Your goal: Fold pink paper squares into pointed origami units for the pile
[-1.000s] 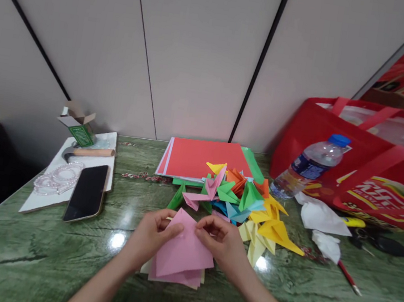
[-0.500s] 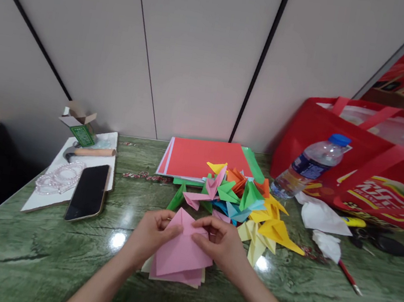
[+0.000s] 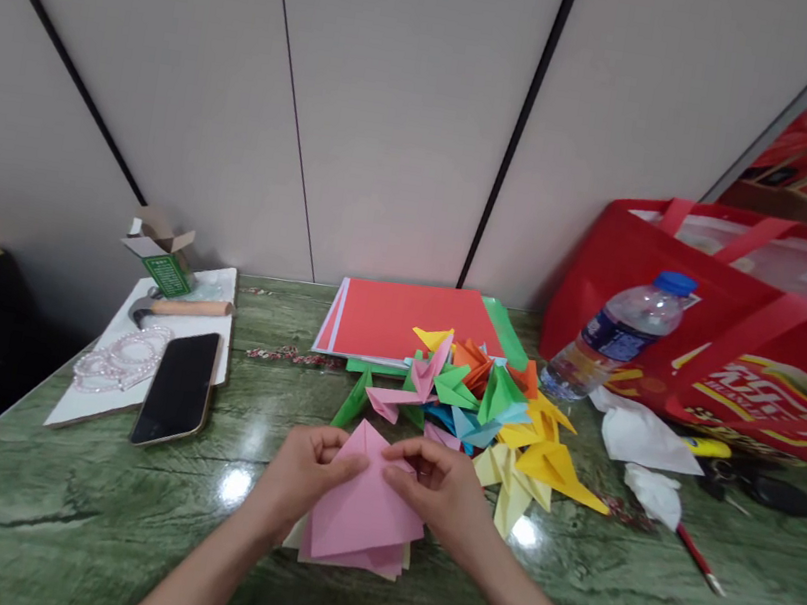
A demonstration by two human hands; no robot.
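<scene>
A partly folded pink origami paper [image 3: 366,511] is between my hands, its pointed end facing away from me. My left hand [image 3: 306,473] pinches its left edge near the tip, thumb on top. On the other side my right hand [image 3: 438,485] pinches the right edge, thumb and forefinger pressed together. Beneath it lie square paper sheets [image 3: 384,561], pink and pale yellow, sticking out at the near side. Just beyond my hands is a heap of folded paper cranes [image 3: 503,393] in pink, green, blue, orange and yellow.
Coloured paper sheets [image 3: 416,320] lie against the wall. At right stand a water bottle [image 3: 619,330] and a red bag [image 3: 764,326], with tissues [image 3: 649,435] and a red pencil [image 3: 699,557] nearby. On the left are a phone [image 3: 176,388], a bead string [image 3: 122,360] and a small box [image 3: 164,267].
The small flap at the paper's tip, raised between my fingers before, now lies flat, with a crease at the point. Both hands stay in nearly the same place.
</scene>
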